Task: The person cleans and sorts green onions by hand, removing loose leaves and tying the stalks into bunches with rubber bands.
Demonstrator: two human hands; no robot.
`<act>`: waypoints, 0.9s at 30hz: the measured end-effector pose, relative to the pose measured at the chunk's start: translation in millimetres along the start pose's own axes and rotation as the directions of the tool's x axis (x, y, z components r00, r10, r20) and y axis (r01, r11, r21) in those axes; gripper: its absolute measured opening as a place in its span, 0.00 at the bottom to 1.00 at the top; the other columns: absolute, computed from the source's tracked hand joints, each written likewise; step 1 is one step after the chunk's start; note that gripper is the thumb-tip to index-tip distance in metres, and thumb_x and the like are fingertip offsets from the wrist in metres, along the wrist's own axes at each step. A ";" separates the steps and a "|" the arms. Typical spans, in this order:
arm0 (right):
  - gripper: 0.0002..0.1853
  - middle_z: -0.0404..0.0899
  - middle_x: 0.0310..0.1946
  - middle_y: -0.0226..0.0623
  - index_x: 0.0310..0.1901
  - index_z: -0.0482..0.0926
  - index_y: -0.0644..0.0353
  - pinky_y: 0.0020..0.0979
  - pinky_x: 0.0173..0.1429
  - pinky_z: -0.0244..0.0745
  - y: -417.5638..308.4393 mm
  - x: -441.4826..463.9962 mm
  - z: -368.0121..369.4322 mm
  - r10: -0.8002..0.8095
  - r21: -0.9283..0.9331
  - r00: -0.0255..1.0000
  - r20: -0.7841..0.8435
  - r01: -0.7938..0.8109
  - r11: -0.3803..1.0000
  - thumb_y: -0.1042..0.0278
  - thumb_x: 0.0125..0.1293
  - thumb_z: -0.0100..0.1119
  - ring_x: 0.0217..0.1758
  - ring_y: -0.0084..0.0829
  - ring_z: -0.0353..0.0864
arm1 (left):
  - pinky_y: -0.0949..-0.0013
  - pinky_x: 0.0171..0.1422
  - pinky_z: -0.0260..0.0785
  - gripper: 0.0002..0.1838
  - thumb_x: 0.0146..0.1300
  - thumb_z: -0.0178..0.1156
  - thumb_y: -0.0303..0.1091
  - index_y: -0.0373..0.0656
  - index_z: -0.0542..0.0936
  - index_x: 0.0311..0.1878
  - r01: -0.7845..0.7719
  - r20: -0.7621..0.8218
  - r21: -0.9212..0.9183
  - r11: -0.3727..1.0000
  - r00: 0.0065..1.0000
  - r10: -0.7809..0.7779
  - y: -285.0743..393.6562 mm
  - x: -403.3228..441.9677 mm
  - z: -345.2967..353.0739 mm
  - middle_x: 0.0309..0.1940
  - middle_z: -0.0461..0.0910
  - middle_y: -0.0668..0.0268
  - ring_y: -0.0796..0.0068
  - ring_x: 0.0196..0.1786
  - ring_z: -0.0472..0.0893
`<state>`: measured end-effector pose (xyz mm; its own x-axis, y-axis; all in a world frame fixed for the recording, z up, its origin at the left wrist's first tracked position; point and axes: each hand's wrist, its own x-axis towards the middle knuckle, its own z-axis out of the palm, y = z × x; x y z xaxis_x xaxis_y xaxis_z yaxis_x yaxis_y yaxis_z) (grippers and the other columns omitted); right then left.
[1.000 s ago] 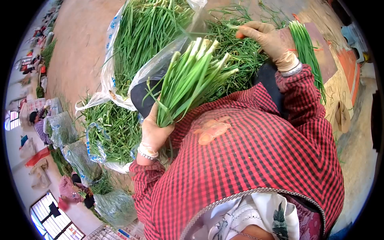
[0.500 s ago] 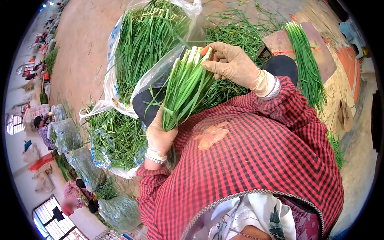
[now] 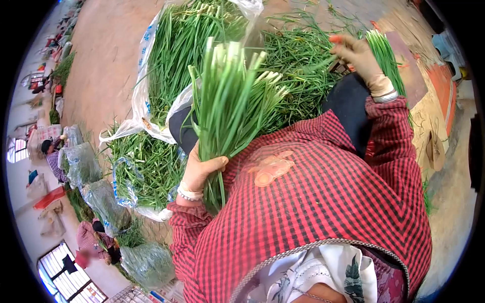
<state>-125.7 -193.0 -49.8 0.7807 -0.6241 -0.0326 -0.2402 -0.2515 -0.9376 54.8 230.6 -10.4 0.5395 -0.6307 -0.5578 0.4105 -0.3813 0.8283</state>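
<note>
"What's the left hand (image 3: pixel 197 172) doing?"
"Grasping the bunch (image 3: pixel 227 113), its pale ends (image 3: pixel 222 54) pointing outward."
"And the right hand (image 3: pixel 360 59)?"
"It's hovering near the loose leaves (image 3: pixel 298 63), but blurring, so I can't tell whether it's gripping anything."

Your stalks (image 3: pixel 227 101) look smooth and faintly glossy; your garment (image 3: pixel 308 217) is matt woven cloth; the upper bag (image 3: pixel 136 120) is glossy, creased plastic.

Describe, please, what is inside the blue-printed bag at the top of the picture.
The plastic bag holds long green chive-like stalks, many with pale ends. What lies beneath them cannot be seen; the bunch in the left hand also covers part of the bag.
</note>
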 end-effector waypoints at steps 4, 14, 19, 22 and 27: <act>0.30 0.76 0.58 0.44 0.64 0.66 0.70 0.29 0.62 0.71 5.3 -6.7 19.2 -0.011 -0.173 0.994 0.110 0.030 0.984 0.61 0.67 0.59 0.58 0.32 0.77 | 0.71 0.30 0.72 0.23 0.49 0.69 0.25 0.35 0.75 0.51 0.051 0.057 -0.167 0.985 0.998 -0.042 -0.4 3.9 -0.8 0.30 0.80 0.64 0.72 0.26 0.78; 0.13 0.82 0.36 0.27 0.43 0.81 0.61 0.19 0.39 0.73 -26.8 -6.0 67.1 -0.003 0.375 0.987 0.162 -0.059 0.925 0.58 0.71 0.57 0.36 0.18 0.79 | 0.77 0.25 0.66 0.23 0.55 0.62 0.33 0.28 0.75 0.53 -0.076 -0.038 -0.339 0.938 0.997 0.067 -6.7 3.8 14.4 0.41 0.83 0.50 0.76 0.23 0.74; 0.21 0.80 0.25 0.34 0.37 0.80 0.58 0.30 0.35 0.72 -99.6 -12.5 101.3 -0.173 -0.258 0.972 0.158 0.210 0.943 0.45 0.64 0.59 0.29 0.29 0.80 | 0.70 0.31 0.73 0.18 0.53 0.64 0.20 0.35 0.76 0.49 -0.097 -0.084 -0.345 0.934 0.994 0.072 -1.9 6.3 20.9 0.34 0.81 0.61 0.71 0.29 0.79; 0.28 0.81 0.28 0.43 0.33 0.77 0.57 0.43 0.43 0.74 -109.9 6.8 123.4 -0.120 -0.510 0.959 0.255 0.240 0.826 0.35 0.61 0.54 0.35 0.47 0.82 | 0.69 0.32 0.74 0.18 0.53 0.64 0.19 0.34 0.76 0.49 -0.129 -0.042 -0.302 0.944 0.992 0.122 0.3 5.6 28.9 0.33 0.81 0.61 0.71 0.29 0.79; 0.14 0.80 0.25 0.41 0.32 0.77 0.55 0.42 0.40 0.75 -90.7 26.6 139.5 -0.200 -0.558 0.937 0.287 0.333 0.760 0.53 0.60 0.56 0.32 0.45 0.82 | 0.70 0.32 0.74 0.21 0.51 0.65 0.20 0.34 0.76 0.51 -0.126 -0.078 -0.391 0.912 0.992 0.104 -1.0 0.6 28.0 0.36 0.82 0.58 0.70 0.29 0.79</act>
<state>-2.7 -83.7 -14.0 0.9449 -0.3222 0.0577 -0.2445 -0.8119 -0.5301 34.1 211.7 -10.0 0.6348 -0.6123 -0.4713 0.5936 -0.0040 0.8048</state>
